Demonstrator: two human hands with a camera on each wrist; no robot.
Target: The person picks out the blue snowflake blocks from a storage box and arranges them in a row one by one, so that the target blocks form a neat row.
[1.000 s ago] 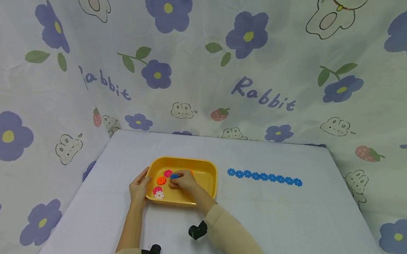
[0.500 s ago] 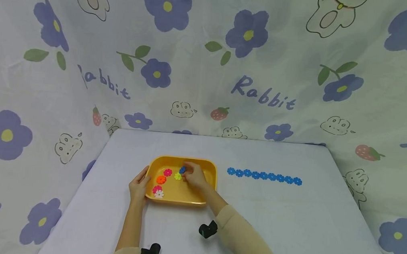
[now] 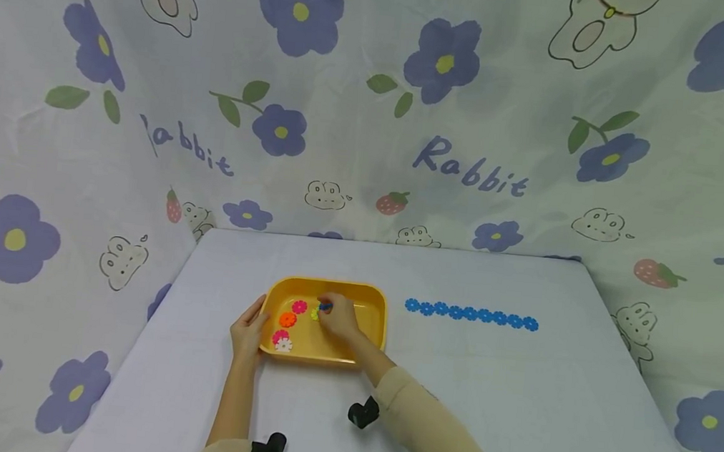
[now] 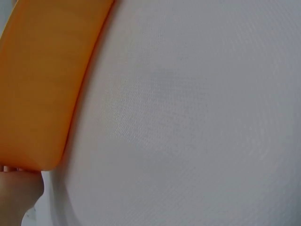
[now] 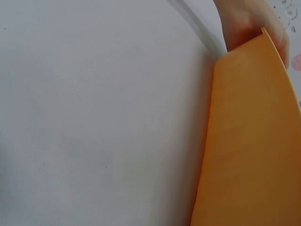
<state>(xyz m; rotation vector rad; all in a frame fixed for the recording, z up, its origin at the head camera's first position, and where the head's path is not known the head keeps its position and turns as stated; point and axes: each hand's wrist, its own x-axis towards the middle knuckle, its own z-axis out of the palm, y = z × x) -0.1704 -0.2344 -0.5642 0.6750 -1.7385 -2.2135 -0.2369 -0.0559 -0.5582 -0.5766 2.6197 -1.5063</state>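
Inside the yellow tray [image 3: 325, 350], my right hand [image 3: 342, 318] pinches a small blue flower-shaped piece [image 3: 325, 307] between thumb and fingers. A yellow-green flower piece [image 3: 315, 314] lies just left of those fingertips, partly covered by the hand. My left hand [image 3: 248, 329] grips the tray's left side, thumb at the rim and fingers along the outer wall. Pink [image 3: 299, 307], orange [image 3: 288, 319] and white [image 3: 284, 345] flower pieces lie in the tray's left part, with another pink one under the white. Both wrist views show mainly the tray's outer wall and white cloth.
To the right of the tray, several blue flower pieces form a joined row [image 3: 470, 314] on the white tablecloth [image 3: 515, 397]. Behind the table hangs a curtain [image 3: 359, 111] printed with flowers and rabbits. A black wrist mount [image 3: 363, 413] sticks out from the right sleeve.
My right hand has shifted rightward within the tray with the blue piece, uncovering the yellow-green one, then dipped slightly back over its edge. The left hand stays on the tray.
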